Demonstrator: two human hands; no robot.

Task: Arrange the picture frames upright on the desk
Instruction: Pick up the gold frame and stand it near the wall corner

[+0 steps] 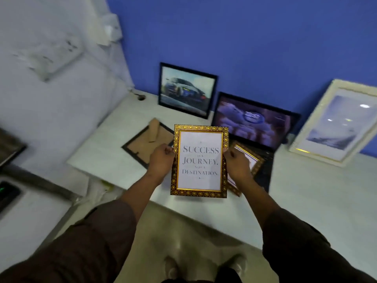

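Note:
A gold ornate frame with a "Success is a journey" print hangs above the desk's front edge, facing me. My left hand grips its left side and my right hand grips its right side. A black frame with a car picture leans upright against the blue wall. Beside it a larger black frame leans back at a low angle. A white frame leans against the wall at the right. A frame lying face down shows its brown back and stand. Another gold frame lies flat behind my right hand.
The white desk runs along the blue wall. A cable hole sits at its back left corner. A second surface with a dark device stands at the left. My feet show on the floor below.

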